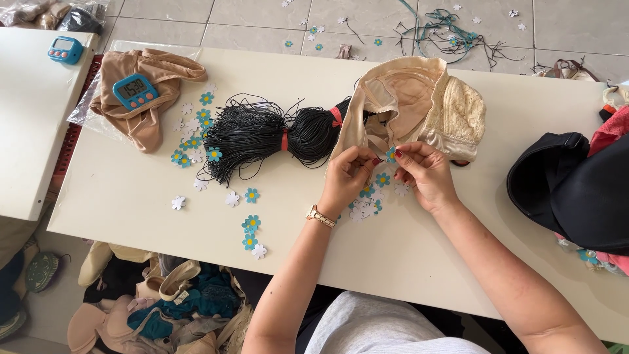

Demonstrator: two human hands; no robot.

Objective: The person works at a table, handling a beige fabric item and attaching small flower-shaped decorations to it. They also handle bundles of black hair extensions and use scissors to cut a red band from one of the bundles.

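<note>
Flower (391, 155), small, blue, being pinched by right hand (426, 176) against beige bra (419, 105) on white table (131, 196); left hand (345, 178) fingers closing on the fabric edge; keeping cloth taut seems wise; spare flowers (367, 203) lying just below

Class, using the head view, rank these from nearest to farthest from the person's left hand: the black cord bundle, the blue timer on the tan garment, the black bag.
1. Black cord bundle, just left of the left hand.
2. Black bag, far right.
3. Blue timer, far left, on the tan garment.
</note>
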